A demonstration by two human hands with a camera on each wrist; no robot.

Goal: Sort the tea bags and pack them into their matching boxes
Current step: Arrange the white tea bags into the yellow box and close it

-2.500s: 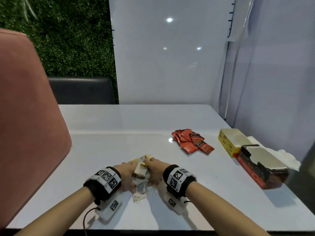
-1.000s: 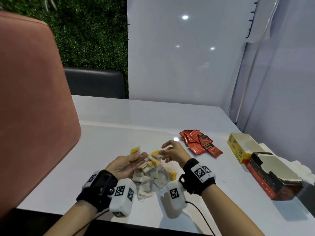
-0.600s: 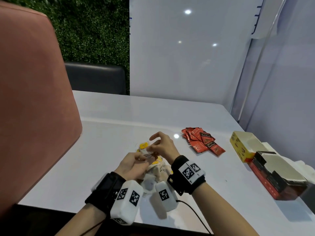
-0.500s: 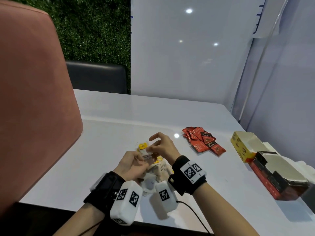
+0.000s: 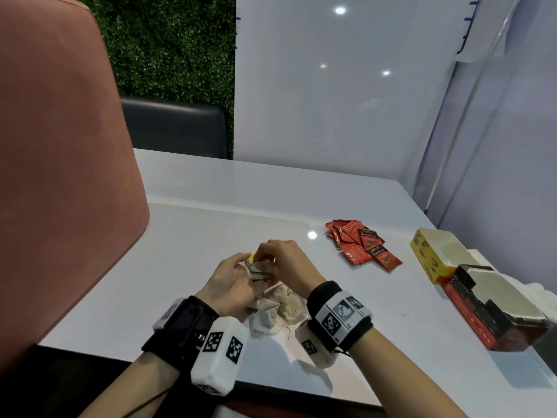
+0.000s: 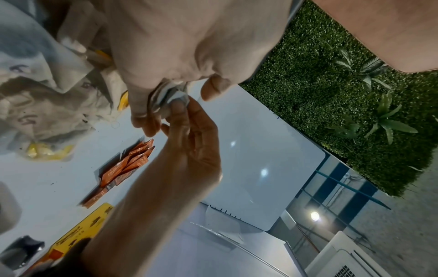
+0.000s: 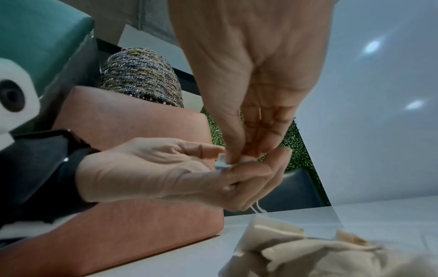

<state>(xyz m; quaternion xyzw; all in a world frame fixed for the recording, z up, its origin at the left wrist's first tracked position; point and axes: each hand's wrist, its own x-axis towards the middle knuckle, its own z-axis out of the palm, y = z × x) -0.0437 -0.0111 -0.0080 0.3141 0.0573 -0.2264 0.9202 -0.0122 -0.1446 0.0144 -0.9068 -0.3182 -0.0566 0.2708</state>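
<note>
A loose pile of beige paper tea bags (image 5: 278, 312) with yellow tags lies near the table's front edge. Just above it my left hand (image 5: 245, 265) is palm up, fingers curled round a small stack of these tea bags (image 6: 169, 94). My right hand (image 5: 266, 256) comes down on the stack from above, thumb and fingers pinching its top bag (image 7: 222, 165). Red foil sachets (image 5: 363, 245) lie heaped to the right. Further right stand an open yellow box (image 5: 434, 254) and an open red-and-black box (image 5: 497, 309), end to end.
A pink chair back (image 5: 60, 176) rises close on the left, and a dark seat (image 5: 174, 128) stands behind the table. White panels wall in the back and right. Something white (image 5: 542, 294) lies behind the red-and-black box. Bare white tabletop (image 5: 226, 218) stretches beyond the hands.
Both hands have come up off the pile, the left turning palm up with bags in it. Over the last half second the right fingers curled down and the yellow tag became mostly hidden.
</note>
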